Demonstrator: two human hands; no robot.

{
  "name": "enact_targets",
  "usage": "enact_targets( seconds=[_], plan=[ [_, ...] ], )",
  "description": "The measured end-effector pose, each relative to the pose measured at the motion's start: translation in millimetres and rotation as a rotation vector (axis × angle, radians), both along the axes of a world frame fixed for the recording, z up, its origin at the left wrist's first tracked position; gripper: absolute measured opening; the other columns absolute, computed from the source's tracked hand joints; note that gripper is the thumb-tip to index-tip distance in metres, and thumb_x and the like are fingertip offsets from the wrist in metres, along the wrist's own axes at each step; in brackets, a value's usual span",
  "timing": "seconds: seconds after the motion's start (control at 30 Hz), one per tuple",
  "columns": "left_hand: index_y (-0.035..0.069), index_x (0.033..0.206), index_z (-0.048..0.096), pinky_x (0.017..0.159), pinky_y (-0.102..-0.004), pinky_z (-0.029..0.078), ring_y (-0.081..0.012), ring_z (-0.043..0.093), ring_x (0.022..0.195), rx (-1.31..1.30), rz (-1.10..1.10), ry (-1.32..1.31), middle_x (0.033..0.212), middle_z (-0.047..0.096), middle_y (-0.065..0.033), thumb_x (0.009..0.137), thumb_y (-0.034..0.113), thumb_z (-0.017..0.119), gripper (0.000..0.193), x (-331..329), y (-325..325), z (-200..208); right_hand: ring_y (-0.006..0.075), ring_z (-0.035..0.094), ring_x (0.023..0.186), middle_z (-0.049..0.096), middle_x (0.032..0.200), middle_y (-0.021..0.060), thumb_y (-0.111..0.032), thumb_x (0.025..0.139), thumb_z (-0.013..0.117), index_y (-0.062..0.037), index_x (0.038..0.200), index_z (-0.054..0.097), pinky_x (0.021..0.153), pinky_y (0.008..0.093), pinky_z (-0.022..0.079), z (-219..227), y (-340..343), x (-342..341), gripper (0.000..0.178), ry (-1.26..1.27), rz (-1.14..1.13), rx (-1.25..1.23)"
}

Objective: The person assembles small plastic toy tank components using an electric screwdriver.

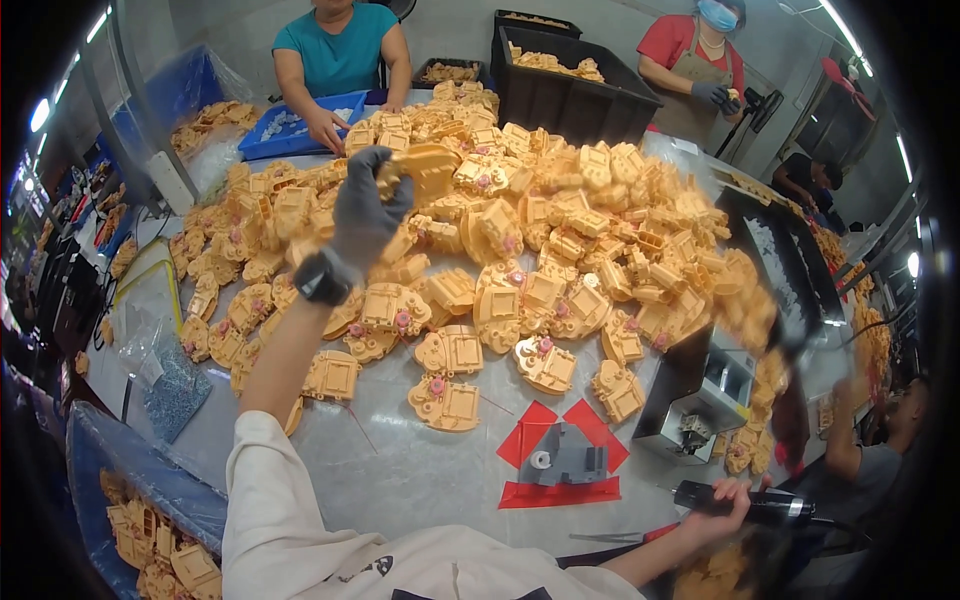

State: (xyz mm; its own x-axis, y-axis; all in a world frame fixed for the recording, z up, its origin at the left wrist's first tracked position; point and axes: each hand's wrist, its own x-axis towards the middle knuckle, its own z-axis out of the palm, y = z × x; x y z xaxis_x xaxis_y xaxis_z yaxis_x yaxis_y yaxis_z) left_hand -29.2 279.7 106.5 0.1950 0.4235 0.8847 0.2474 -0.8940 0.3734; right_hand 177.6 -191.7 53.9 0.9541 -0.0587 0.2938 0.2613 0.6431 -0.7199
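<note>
Casing [432, 170] gripped in gloved left hand [374, 205], black tool [780, 505] gripped in right hand [733, 503] — yellow casings [495, 228] heaped ahead

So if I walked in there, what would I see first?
Probably the huge heap of yellow-orange plastic parts, spread across the middle of the table. Then the gloved left fingers holding a single part over the heap, left of centre, and the bare right fingers around a black cylindrical tool at the lower right. Bright red strips also stand out, around a grey block near the person.
</note>
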Motion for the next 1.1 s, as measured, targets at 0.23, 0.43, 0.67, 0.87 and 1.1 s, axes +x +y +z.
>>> enact_targets(
  seconds=[0.23, 0.43, 0.67, 0.87, 1.1],
  plan=[
    [0.007, 0.085, 0.046, 0.067, -0.0353, 0.048, -0.0264, 0.058, 0.077, 0.322, -0.473, -0.028, 0.090, 0.056, -0.0131, 0.068, 0.004, 0.070, 0.029, -0.6, -111.6, 10.2, 0.0101, 0.037, 0.055, 0.035, 0.066, 0.0005, -0.004, 0.076, 0.047, -0.0053, 0.123, 0.036, 0.058, 0.0251, 0.032, -2.4, -5.3, -0.9, 0.048, 0.021, -0.007, 0.009],
    [0.007, 0.077, 0.043, 0.060, -0.0396, 0.049, -0.0340, 0.058, 0.073, 0.379, -0.636, -0.041, 0.091, 0.057, -0.0201, 0.072, 0.013, 0.072, 0.031, 3.0, -148.3, 4.1, 0.0107, 0.037, 0.055, 0.035, 0.066, 0.0015, -0.007, 0.077, 0.049, -0.0044, 0.121, 0.038, 0.060, 0.0263, 0.034, -8.4, -15.8, 3.7, 0.045, -0.011, 0.028, -0.034],
    [0.000, 0.111, 0.042, 0.077, -0.0319, 0.048, -0.0189, 0.057, 0.088, -1.553, -0.732, 0.087, 0.105, 0.051, -0.0099, 0.073, 0.008, 0.061, 0.043, 31.6, -226.0, -63.1, 0.0106, 0.038, 0.053, 0.037, 0.065, 0.0009, -0.007, 0.075, 0.049, -0.0061, 0.120, 0.039, 0.059, 0.0274, 0.034, -12.1, -16.0, 7.2, 0.046, 0.001, 0.023, 0.015],
    [0.003, 0.110, 0.044, 0.071, -0.0352, 0.050, -0.0253, 0.063, 0.083, -0.975, -0.561, 0.548, 0.095, 0.060, -0.0128, 0.075, 0.013, 0.059, 0.039, 62.0, -270.0, -109.8, 0.0134, 0.039, 0.053, 0.039, 0.064, 0.0019, -0.007, 0.074, 0.049, -0.0077, 0.117, 0.045, 0.061, 0.0321, 0.036, -9.9, -13.3, 7.8, 0.042, -0.021, 0.059, 0.024],
    [0.004, 0.106, 0.046, 0.072, -0.0362, 0.048, -0.0309, 0.060, 0.087, -1.057, -0.609, 0.609, 0.097, 0.059, -0.0156, 0.075, 0.016, 0.061, 0.036, 67.2, -286.3, -115.6, 0.0133, 0.038, 0.057, 0.038, 0.066, 0.0022, -0.007, 0.076, 0.048, -0.0071, 0.113, 0.051, 0.063, 0.0307, 0.034, -15.2, -23.4, 7.8, 0.037, -0.027, 0.038, -0.027]
  ],
)
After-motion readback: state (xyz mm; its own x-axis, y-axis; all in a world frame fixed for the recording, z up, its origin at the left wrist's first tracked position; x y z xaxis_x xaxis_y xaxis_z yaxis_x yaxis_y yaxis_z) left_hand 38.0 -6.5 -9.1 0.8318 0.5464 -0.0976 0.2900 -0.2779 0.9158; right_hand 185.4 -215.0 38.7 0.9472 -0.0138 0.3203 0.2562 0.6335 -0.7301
